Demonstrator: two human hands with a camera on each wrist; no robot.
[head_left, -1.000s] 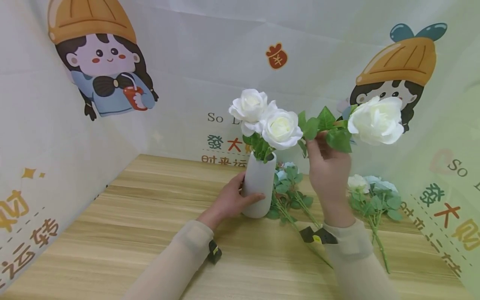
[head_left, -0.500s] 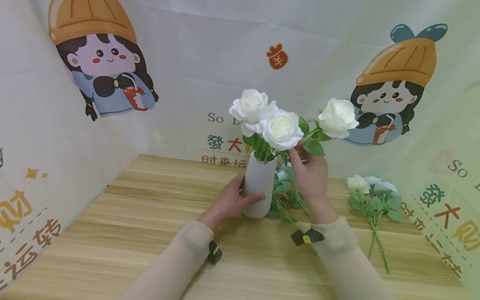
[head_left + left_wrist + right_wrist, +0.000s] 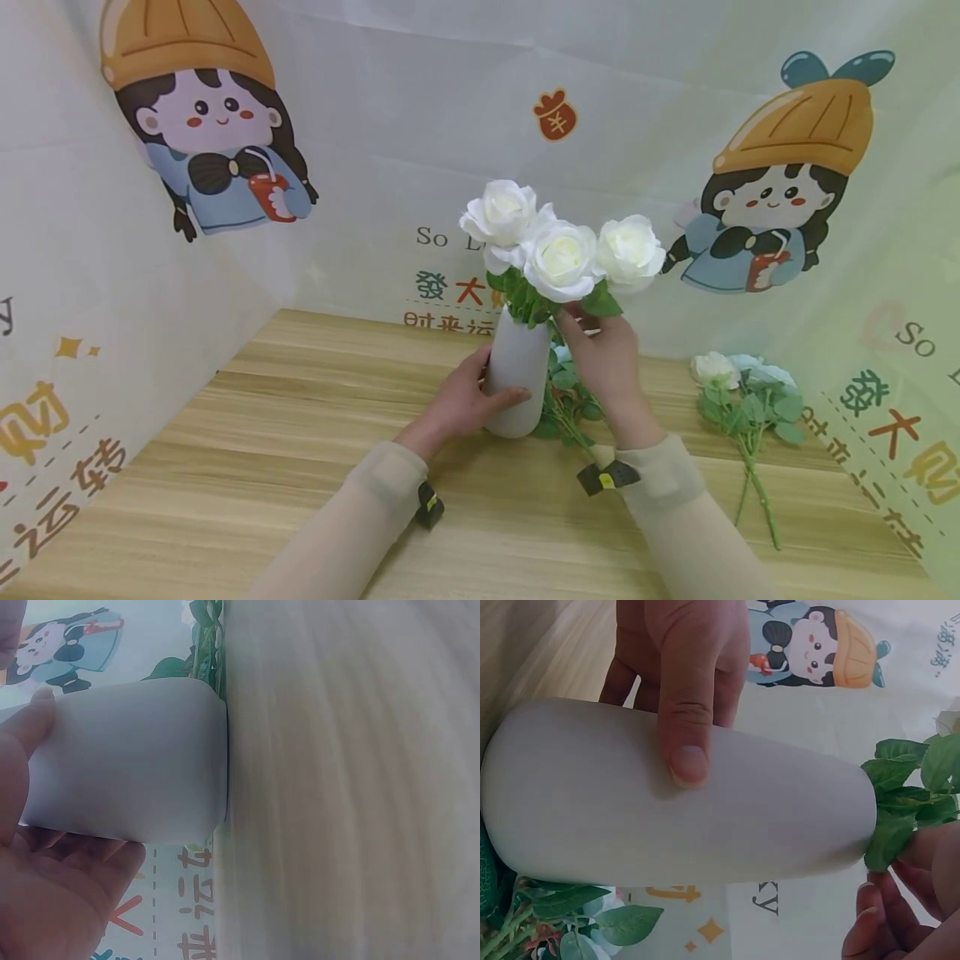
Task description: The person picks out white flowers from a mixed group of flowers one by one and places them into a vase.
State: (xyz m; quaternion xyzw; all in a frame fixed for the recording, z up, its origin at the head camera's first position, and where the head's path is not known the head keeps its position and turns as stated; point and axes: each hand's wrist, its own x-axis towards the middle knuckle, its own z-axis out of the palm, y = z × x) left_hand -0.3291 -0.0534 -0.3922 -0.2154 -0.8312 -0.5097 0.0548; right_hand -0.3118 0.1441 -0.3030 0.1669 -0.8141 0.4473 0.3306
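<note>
Vase (image 3: 516, 383) is stood upright toward the back edge of the table (image 3: 262, 450) and is clasped round its body by the left hand (image 3: 459, 400), thumb laid across the front. The outer rose (image 3: 632, 250) is pinched below its bloom by the right hand (image 3: 603, 358), at the vase's mouth; whether its stem is inside cannot be told, as leaves and fingers cover the spot. By judgement, the rose is light and springy, best held by the stem, since petals are easily creased. The vase is probably hard and a little slippery, best steadied round its wide lower part. Its matte, pale wall is tapered upward from a rounded base. Two roses (image 3: 564, 260) with layered white petals are held in it. Sprigs (image 3: 567, 408) are laid beside it, and a leafy bunch (image 3: 750, 404) near the back right corner.
</note>
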